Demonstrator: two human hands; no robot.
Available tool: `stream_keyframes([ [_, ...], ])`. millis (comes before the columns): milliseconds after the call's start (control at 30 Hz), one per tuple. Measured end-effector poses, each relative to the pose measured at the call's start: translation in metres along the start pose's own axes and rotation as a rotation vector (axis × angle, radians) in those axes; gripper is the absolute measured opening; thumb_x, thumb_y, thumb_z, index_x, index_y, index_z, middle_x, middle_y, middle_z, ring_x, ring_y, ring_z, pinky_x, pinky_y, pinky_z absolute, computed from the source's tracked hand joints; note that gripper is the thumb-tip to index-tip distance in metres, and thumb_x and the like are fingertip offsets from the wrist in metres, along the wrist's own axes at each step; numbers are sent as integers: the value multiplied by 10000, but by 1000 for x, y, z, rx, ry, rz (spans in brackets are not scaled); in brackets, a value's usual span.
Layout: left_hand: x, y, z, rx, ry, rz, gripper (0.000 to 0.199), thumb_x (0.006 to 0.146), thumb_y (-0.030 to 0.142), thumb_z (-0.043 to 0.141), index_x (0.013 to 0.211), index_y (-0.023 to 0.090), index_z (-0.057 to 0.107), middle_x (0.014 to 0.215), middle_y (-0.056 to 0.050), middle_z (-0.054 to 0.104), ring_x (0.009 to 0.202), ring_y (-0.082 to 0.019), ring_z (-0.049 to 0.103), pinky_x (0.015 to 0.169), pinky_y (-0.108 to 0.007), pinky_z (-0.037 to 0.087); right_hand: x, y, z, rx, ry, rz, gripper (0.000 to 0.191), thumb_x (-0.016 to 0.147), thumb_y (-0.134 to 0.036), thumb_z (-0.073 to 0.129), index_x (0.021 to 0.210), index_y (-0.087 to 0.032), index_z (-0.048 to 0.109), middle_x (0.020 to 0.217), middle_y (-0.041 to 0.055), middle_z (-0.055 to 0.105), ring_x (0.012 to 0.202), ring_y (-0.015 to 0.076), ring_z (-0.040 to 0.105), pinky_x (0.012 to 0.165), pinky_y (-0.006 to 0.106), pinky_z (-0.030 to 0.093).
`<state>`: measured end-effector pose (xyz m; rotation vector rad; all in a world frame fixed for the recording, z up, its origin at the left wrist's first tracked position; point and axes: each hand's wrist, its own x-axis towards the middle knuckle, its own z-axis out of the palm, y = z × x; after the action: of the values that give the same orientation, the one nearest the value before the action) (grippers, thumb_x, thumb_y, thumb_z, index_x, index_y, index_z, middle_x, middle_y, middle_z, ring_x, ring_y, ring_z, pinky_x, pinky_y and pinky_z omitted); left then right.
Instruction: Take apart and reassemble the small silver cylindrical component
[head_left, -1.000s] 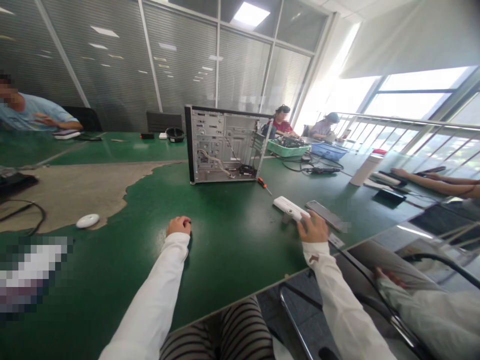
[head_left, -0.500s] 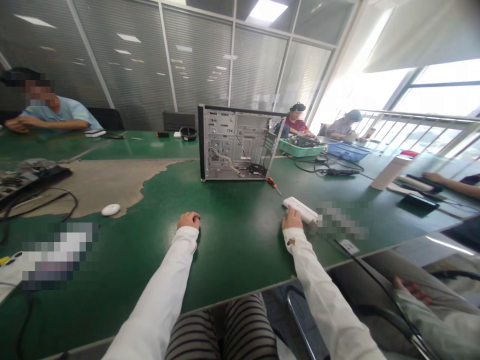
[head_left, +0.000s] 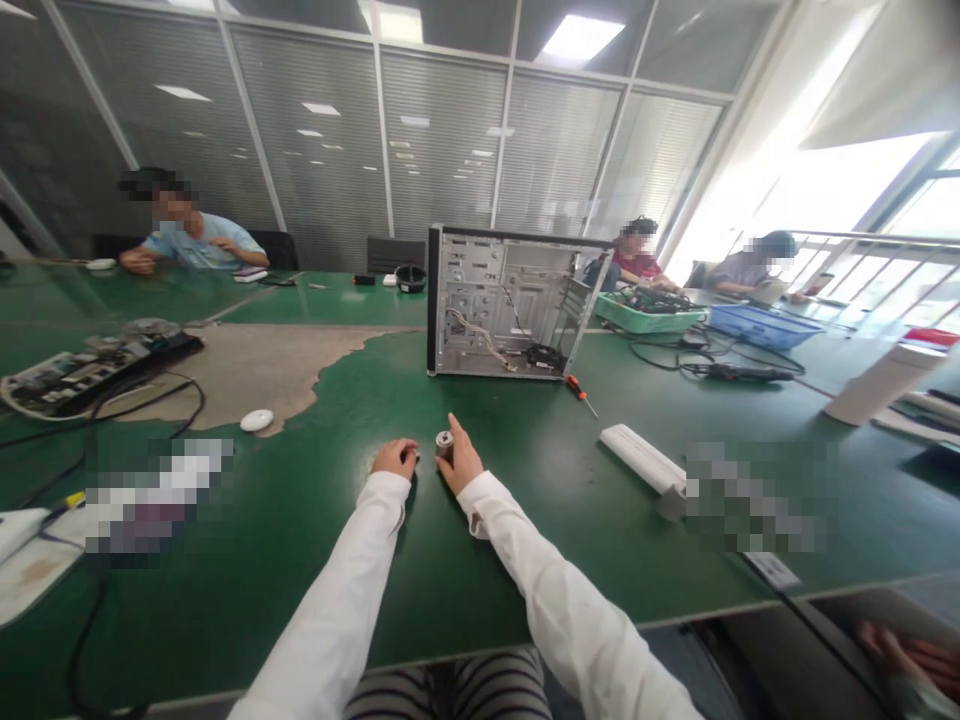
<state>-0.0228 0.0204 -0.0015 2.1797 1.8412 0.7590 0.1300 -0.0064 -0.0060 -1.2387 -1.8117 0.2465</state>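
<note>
My left hand (head_left: 393, 458) rests on the green table with its fingers curled together. A tiny thing may be at its fingertips, too small to make out. Close beside it, my right hand (head_left: 461, 458) holds a small metallic cylinder (head_left: 444, 440) upright between thumb and fingers; its top shows a dark pattern. Beyond both hands stands an open computer case (head_left: 499, 305), its side panel off, with loose cables and a black fan-like part inside. A screwdriver (head_left: 576, 388) with an orange and black handle lies by the case's front right corner.
To the right lies a long white box-shaped thing (head_left: 645, 458). A white oval object (head_left: 256, 421) and a power strip with cables are on the left. Green (head_left: 652, 318) and blue baskets (head_left: 765, 328) stand at the back right. Several people sit around the table.
My right hand has left the long white thing and come to the middle, now with the small metallic cylinder in it. My left hand stays nearly in place. The view has turned left.
</note>
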Motion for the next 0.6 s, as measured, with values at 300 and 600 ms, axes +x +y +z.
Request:
stream_keyframes([
  [300,-4,14,-1,-47,-114,183,474,572,146,538,1034,239,492,1036,-10,549,1010,-202,437,827,-313,353,1,7,3,243,17,8,556,616,-98,465,1148,-196,336,1058,99,454,922,202,485,568,252,481],
  [600,-7,28,2,31,-174,129,397,625,311,545,1003,218,465,1021,-45,529,982,-230,440,782,-352,348,4,0,1,145,8,1,314,660,-159,491,970,-200,472,922,65,525,825,196,506,651,295,449],
])
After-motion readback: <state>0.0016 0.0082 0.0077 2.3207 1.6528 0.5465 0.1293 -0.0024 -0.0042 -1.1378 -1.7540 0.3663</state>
